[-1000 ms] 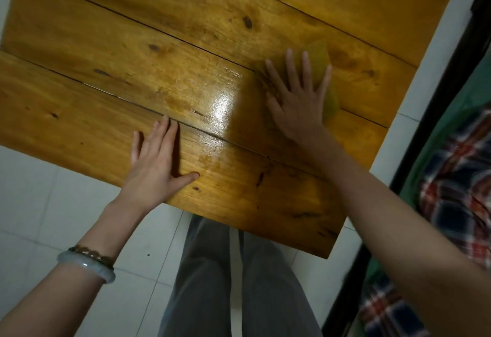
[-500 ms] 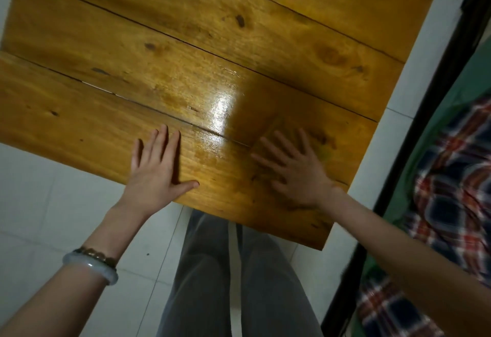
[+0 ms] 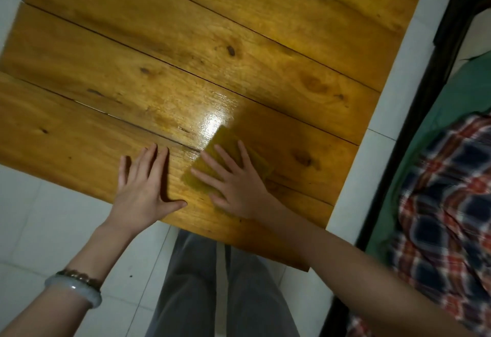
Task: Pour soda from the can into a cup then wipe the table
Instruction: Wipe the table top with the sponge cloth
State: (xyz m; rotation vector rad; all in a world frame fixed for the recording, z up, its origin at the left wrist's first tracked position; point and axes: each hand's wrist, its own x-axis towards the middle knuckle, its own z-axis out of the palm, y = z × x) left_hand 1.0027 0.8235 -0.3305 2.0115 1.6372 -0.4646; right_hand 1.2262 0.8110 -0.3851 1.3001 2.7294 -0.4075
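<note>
A glossy wooden plank table (image 3: 186, 52) fills the upper view. My right hand (image 3: 233, 185) presses flat, fingers spread, on a yellow-green cloth (image 3: 223, 142) near the table's front edge. The cloth's far corner sticks out beyond my fingertips, just below a bright shine on the wood. My left hand (image 3: 144, 187) lies flat on the table close to the left of the cloth, fingers straight, thumb pointing toward my right hand. No can or cup is in view.
White tiled floor (image 3: 39, 217) lies below and left of the table. My grey-trousered legs (image 3: 218, 283) stand at the front edge. A dark bed frame (image 3: 414, 129) with green sheet and plaid fabric (image 3: 446, 217) runs along the right.
My right hand has slid the cloth from the far right of the table down toward the front edge and then leftward, ending close beside my left hand. The left hand has stayed put.
</note>
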